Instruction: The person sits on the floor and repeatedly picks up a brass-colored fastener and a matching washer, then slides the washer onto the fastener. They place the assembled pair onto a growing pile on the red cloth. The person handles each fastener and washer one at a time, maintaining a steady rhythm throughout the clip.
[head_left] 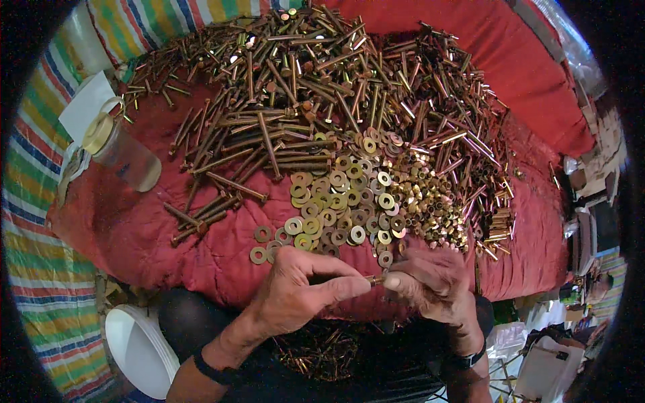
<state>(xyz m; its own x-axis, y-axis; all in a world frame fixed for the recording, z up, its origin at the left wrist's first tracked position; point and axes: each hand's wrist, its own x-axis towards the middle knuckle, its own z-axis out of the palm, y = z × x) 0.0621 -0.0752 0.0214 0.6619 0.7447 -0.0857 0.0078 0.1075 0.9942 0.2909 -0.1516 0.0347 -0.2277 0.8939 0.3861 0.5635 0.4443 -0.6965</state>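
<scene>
My left hand (302,289) and my right hand (430,282) meet at the lower middle of the head view, both pinching one brass-coloured bolt (375,279) between their fingertips. Just beyond them lies a heap of flat brass washers (336,201) and, to its right, a heap of small nuts (430,201). A large pile of long bolts (322,87) covers the far half of the red cloth (134,228). More bolts (322,349) lie in my lap below the hands.
A clear plastic bottle with a yellow cap (121,151) lies at the left on the red cloth. A white bucket (138,349) stands at the lower left on striped matting (40,269). Boxes and clutter (591,201) sit at the right edge.
</scene>
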